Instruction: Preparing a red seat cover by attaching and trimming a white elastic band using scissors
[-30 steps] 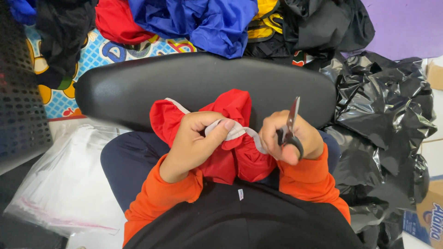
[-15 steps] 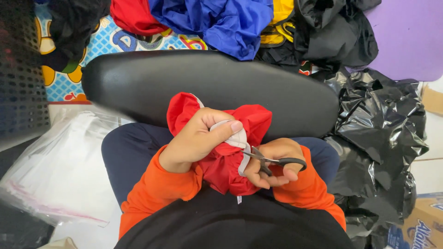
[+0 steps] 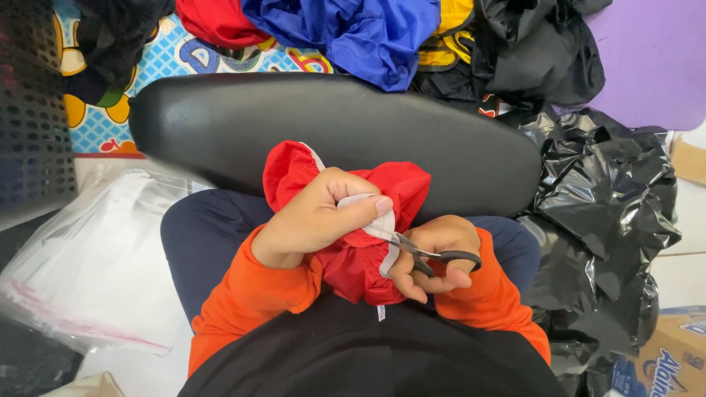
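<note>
Your left hand is curling over the bunched red garment in your lap, thumb and fingers pinching its white elastic band. Your right hand, just right of the garment, is gripping black-handled scissors with fingers through the loops, blades pointing at the band. Beyond the garment a black padded cushion is lying crosswise, with black plastic bags to its right.

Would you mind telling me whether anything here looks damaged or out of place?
Nothing looks damaged. The left hand pinches a white strip on the red garment while the right hand holds scissors at it.
</note>
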